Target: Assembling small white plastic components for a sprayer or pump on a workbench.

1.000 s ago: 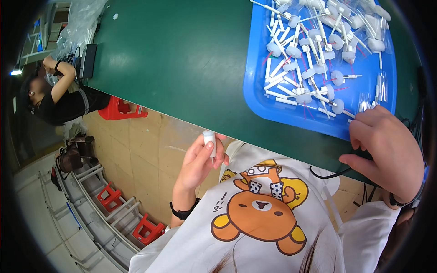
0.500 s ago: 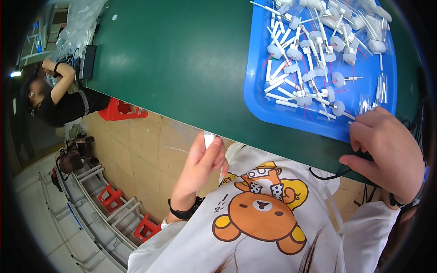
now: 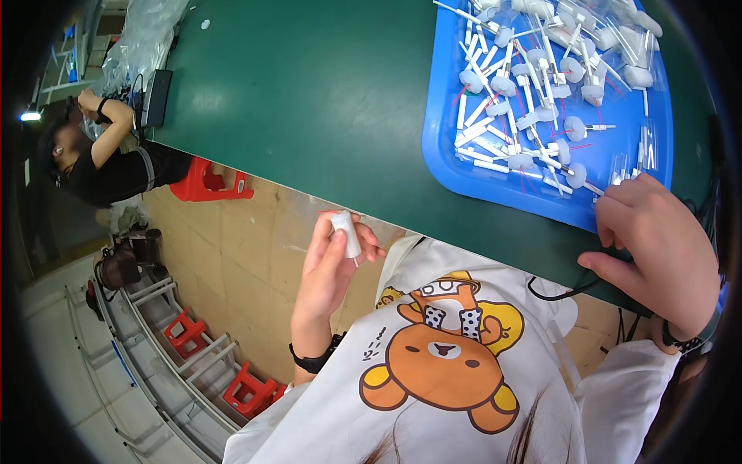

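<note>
— Two hands, two jobs, as far as I can see. The left hand [image 3: 328, 267] is raised off the near edge of the green table [image 3: 309, 85], fingers closed round a small white cylindrical part [image 3: 345, 232] with a thin pin sticking out of its lower end.

— And the right hand [image 3: 657, 247]?

— Loosely curled at the near right corner of the blue tray [image 3: 442, 158], fingertips at its rim. Whether it grips anything I cannot tell; a black cable [image 3: 560, 294] runs out from under it.

— So which step is this?

— My reading: one piece has been picked up and is being held for checking or fitting, while the heap of white pin parts [image 3: 541, 85] waits in the tray.

— What does the next move ask for?

— Probably a steady pinch on that slippery little cylinder, kept over the table rather than the floor, since a drop there would lose it. Picking one part from the tangled heap would take care as well.
</note>
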A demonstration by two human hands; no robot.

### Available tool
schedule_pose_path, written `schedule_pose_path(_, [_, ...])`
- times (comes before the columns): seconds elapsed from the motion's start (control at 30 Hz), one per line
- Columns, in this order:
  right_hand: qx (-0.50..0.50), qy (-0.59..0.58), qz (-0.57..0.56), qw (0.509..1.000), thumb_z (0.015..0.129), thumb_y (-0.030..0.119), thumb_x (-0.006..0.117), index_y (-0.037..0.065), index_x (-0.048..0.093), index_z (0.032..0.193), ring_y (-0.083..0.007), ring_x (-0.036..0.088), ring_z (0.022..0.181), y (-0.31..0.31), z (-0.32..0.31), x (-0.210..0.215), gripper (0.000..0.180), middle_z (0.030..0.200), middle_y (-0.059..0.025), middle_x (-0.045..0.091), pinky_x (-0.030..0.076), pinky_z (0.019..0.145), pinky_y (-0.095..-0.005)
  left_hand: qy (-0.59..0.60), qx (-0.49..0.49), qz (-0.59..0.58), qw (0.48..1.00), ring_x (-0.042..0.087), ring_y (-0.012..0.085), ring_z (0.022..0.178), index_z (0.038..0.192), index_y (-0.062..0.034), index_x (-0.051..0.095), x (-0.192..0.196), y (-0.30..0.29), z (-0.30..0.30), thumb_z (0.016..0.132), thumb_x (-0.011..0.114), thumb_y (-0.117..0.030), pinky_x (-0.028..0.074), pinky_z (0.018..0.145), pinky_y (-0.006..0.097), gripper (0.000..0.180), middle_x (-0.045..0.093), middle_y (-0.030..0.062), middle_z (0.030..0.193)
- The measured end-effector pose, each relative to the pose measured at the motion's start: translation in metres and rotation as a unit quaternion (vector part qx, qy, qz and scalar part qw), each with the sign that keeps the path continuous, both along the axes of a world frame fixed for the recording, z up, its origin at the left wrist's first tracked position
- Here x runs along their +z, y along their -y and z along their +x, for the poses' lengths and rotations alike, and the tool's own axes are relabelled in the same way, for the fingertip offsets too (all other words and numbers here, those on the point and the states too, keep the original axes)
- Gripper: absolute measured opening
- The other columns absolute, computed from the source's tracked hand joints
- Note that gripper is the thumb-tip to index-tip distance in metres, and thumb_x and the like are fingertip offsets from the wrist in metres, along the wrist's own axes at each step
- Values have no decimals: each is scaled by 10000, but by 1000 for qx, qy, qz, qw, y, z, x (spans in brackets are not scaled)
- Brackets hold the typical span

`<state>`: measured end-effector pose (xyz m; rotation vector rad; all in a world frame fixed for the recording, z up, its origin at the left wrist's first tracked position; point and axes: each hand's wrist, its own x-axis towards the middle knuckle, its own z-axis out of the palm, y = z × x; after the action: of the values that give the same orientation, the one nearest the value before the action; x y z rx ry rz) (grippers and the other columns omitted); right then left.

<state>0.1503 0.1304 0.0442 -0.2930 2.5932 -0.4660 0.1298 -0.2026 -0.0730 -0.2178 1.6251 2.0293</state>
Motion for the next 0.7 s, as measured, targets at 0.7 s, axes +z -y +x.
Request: schedule_pose_path(0.7, [-6, 17, 2, 1000, 639, 123, 744, 54, 478, 650, -290, 516, 703, -1, -2, -3, 275, 662, -92, 522, 402, 668, -356, 136, -86, 306, 938, 310, 70, 541, 960, -72, 425, -13, -2, -7, 1009, 354, -309, 339, 513, 247, 252, 335, -29, 660])
